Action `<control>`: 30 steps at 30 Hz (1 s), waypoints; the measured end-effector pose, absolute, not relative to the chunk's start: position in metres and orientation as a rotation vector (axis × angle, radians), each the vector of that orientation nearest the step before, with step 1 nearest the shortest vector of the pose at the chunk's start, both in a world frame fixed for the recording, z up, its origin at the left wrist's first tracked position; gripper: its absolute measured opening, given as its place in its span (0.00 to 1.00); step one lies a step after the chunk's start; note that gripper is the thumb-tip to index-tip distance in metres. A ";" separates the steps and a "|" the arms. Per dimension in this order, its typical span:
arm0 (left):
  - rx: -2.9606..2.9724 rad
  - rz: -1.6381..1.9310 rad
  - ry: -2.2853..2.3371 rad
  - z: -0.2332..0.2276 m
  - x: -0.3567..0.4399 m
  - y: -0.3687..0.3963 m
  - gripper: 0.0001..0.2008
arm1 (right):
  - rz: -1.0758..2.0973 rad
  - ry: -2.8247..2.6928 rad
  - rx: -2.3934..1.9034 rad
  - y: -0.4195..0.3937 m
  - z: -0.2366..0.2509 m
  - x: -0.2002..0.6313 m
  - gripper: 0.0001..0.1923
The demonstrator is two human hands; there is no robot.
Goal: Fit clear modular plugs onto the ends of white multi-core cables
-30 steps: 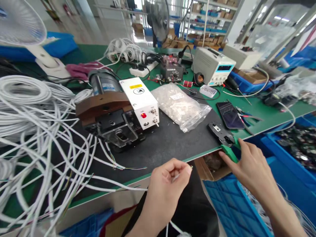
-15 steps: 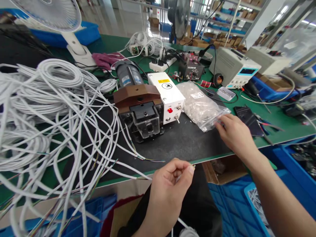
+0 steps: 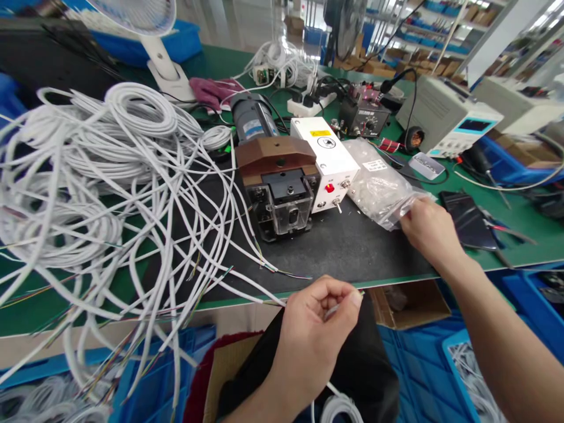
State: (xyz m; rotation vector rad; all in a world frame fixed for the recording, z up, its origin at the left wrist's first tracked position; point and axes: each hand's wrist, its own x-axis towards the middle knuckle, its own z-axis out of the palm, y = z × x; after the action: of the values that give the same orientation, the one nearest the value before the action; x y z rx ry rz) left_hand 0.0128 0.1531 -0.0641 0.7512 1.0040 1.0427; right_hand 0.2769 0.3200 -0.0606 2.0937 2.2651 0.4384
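White tangled cables (image 3: 110, 170) sprawl over the green workbench (image 3: 520, 223), beside a brown-topped crimping machine (image 3: 282, 182). Right hand (image 3: 429, 229) pinches the open end of a clear plastic bag of connectors (image 3: 379, 188). Left hand (image 3: 317, 335) grips a thin white cable end (image 3: 335, 308) between thumb and fingers.

The left hand (image 3: 315, 335) curls over the wire end (image 3: 339, 305), hiding most of it. The fan (image 3: 136, 12) at upper left is cut by the frame's top edge. The bag (image 3: 381, 188) contents are too small to tell.
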 end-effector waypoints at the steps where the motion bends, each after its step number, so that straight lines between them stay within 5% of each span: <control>1: 0.754 1.043 1.001 -0.064 0.013 0.153 0.14 | 0.428 2.268 2.079 0.321 -0.060 0.277 0.12; 12: 0.766 1.032 1.007 -0.061 0.012 0.154 0.13 | 0.299 2.323 2.066 0.305 -0.060 0.282 0.14; 21: 0.788 1.028 1.032 -0.059 0.009 0.153 0.13 | -0.026 2.455 2.506 0.259 -0.053 0.271 0.13; 24: 0.802 1.026 1.039 -0.060 0.009 0.154 0.12 | -0.636 2.456 2.641 0.216 -0.051 0.251 0.16; 27: 0.864 1.020 1.050 -0.059 0.009 0.154 0.11 | -2.281 1.939 2.641 0.181 -0.049 0.225 0.13; 30: 0.913 1.006 1.067 -0.058 0.008 0.154 0.11 | -2.903 1.543 2.406 0.163 -0.047 0.204 0.11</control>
State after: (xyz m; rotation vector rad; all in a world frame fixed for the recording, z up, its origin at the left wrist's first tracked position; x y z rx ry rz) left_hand 0.0081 0.1537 -0.0580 0.9127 1.0666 1.0062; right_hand 0.2045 0.1631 -0.0474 2.4055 1.5431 -2.9034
